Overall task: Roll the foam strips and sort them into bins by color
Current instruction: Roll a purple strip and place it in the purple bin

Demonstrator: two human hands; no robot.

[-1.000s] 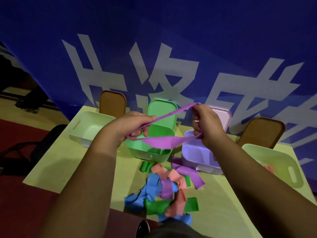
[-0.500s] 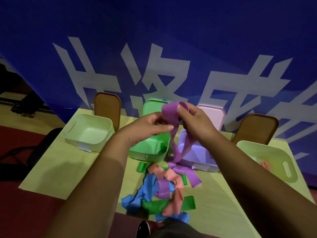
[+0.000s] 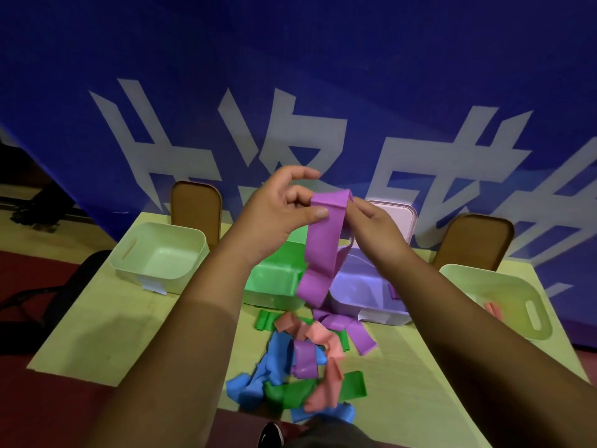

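**Over the middle bins, two hands pinch one purple strip**

Above the table [image 3: 97,334], over the gap between the green bin [image 3: 274,279] and the purple bin [image 3: 365,286], the person's left hand [image 3: 277,211] and right hand [image 3: 378,224] meet at the top end of a purple foam strip [image 3: 323,247]. The left thumb presses the strip's front face against the curled lower fingers, while the index finger arches free above it. The right hand pinches the folded-over top edge from the other side. Neither grip is slack; both grasp the same strip.

From there the strip hangs down in a wavy band. Its lower end sits in front of the two bins, above the pile of loose strips [image 3: 303,360], blue, green, pink and purple, on the table. A pink strip [image 3: 492,310] lies in the right pale green bin [image 3: 504,299]; the left pale green bin [image 3: 158,253] stands at the other end.

Behind them a blue banner [image 3: 290,92] carries large white Chinese characters, cropped and partly hidden; I cannot read them with certainty.
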